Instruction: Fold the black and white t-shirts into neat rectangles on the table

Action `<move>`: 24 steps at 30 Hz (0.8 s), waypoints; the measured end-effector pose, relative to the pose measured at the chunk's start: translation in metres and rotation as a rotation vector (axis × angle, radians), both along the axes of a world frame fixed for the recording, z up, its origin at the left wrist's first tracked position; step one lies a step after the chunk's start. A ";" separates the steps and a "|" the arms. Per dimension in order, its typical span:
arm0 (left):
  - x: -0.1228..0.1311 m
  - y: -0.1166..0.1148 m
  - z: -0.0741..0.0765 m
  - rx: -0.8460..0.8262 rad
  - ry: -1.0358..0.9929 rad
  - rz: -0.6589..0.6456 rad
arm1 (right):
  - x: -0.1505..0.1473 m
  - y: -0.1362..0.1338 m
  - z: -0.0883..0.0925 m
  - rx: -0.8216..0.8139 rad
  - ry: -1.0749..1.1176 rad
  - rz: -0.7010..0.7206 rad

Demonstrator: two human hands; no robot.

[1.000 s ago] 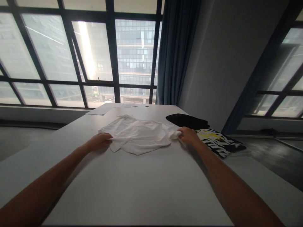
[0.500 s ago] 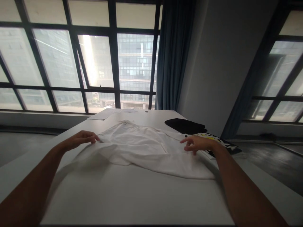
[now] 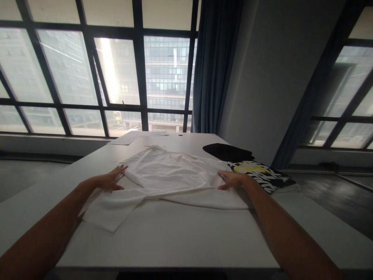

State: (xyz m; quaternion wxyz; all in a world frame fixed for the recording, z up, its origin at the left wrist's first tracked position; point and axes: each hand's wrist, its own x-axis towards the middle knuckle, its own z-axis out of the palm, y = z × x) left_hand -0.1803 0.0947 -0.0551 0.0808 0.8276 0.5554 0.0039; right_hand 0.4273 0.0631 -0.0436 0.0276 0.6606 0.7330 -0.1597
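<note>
White garment [image 3: 175, 169] | rumpled on table [image 3: 186, 241] | left hand [image 3: 110, 181], right hand [image 3: 232, 180]: fingers spread at its sides | I judge uneven dragging by either hand could bunch its loose folds

From my remote station I logged a white table [image 3: 175, 241]: a white garment [image 3: 171, 173] lay rumpled across it, black cloth [image 3: 224, 151] and a printed garment [image 3: 262, 175] sat rightward, paper sheets [image 3: 124, 139] far left

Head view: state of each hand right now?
Left hand: open, at the left side of the white garment.
Right hand: open, at its right side.
</note>
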 end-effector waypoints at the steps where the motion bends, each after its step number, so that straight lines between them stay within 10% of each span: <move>1: -0.002 -0.003 0.004 -0.007 0.030 -0.020 | 0.003 -0.001 0.001 0.020 0.017 -0.006; 8: 0.019 -0.006 0.014 0.020 -0.135 -0.202 | -0.013 -0.015 0.026 0.017 0.151 0.078; 15: 0.012 0.000 -0.001 0.110 0.001 -0.040 | -0.046 -0.041 0.050 -0.188 0.034 0.024; 20: -0.019 -0.031 0.010 -0.002 0.128 0.025 | -0.046 -0.080 0.102 -0.326 0.227 0.300; 24: -0.019 -0.062 0.022 -0.070 0.201 0.048 | -0.050 -0.094 0.116 -0.296 0.085 0.254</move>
